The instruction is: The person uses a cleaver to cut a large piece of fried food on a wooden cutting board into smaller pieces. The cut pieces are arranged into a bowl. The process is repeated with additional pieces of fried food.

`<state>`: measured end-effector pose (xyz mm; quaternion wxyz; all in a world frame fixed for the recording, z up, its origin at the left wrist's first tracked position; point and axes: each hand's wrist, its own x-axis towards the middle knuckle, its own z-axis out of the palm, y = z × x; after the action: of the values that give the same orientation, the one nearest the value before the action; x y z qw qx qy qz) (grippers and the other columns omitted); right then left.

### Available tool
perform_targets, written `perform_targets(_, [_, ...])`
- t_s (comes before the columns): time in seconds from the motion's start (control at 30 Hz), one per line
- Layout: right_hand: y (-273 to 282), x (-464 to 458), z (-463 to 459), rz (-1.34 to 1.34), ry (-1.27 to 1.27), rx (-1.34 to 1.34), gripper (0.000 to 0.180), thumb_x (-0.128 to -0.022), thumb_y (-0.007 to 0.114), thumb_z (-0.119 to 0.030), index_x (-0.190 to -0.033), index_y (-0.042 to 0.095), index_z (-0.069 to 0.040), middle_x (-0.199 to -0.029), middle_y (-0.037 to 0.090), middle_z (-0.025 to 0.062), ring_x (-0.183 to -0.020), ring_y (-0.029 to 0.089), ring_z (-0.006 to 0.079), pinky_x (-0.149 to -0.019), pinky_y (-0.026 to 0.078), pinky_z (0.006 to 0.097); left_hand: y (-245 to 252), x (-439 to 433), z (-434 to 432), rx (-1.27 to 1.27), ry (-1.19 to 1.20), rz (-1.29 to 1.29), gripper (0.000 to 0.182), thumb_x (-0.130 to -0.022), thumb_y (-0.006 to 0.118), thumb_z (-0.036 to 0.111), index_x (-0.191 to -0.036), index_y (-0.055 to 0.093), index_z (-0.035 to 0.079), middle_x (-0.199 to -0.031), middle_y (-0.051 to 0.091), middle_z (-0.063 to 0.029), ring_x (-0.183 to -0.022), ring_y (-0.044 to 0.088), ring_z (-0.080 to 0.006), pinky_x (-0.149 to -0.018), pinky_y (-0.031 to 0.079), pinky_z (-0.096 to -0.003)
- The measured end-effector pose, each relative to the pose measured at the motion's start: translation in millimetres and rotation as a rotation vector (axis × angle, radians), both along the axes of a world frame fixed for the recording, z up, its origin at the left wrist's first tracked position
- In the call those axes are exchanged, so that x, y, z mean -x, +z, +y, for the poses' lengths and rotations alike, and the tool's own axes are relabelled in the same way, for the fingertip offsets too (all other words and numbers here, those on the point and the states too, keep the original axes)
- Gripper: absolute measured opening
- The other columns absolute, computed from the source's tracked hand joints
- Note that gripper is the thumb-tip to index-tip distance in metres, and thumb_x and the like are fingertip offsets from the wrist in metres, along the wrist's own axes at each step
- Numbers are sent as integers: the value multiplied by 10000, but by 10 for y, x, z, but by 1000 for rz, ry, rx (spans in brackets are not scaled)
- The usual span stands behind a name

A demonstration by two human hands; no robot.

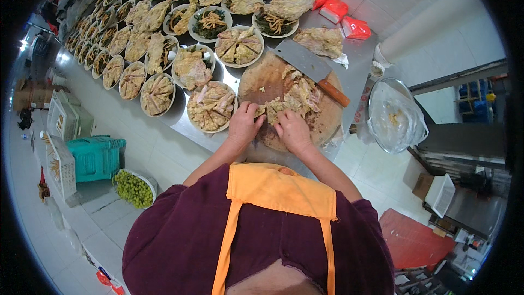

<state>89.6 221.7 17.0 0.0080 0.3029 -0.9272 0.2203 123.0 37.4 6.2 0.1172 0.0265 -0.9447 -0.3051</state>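
Both of my hands are at the near part of a round wooden chopping board point(256, 82). My left hand point(245, 122), at the board's left edge, holds a small piece of yellowish battered food point(260, 110) between thumb and fingers. My right hand point(292, 130) has its fingertips on cut battered pieces point(292, 100) lying across the board; whether it grips one is hidden. A cleaver point(305, 60) with a wooden handle rests flat at the board's far right edge. Just left of my left hand is a bowl heaped with battered slices point(211, 106).
Many bowls, some with greens and brownish strips point(210, 23), cover the steel table point(360, 55) to the left and beyond. A large battered slab point(319, 42) and red packets point(355, 28) lie behind the board. A plastic-lined basin point(395, 116) stands at the right.
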Motion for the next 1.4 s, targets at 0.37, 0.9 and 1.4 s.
perform_targets(0.37, [33, -159, -126, -112, -15, -6, 368, -807, 707, -157, -1149, 593, -82, -1019, 612, 108, -949, 610, 318, -766, 512, 422, -101, -51, -126, -33, -73, 57, 315, -794, 737, 147, -1085, 671, 46, -1112, 631, -165, -960, 639, -344, -793, 542, -400])
perform_targets(0.9, [-98, -682, 7, -150, -173, 269, 358, -820, 655, -103, -1175, 604, -104, -1062, 599, 110, -982, 578, 325, -869, 485, 412, 30, -213, -173, -79, -387, -80, 313, -780, 746, 225, -1043, 638, 93, -1036, 615, -118, -954, 620, -330, -780, 515, -411])
perform_targets(1.4, [4, -232, 346, -62, -429, -117, 496, -739, 699, -99, -1224, 595, -110, -1117, 600, 133, -1023, 582, 363, -898, 480, 453, -26, 564, 449, 296, -818, -10, 418, -707, 722, 168, -1111, 630, 111, -1045, 636, -93, -1019, 592, -307, -879, 492, -432])
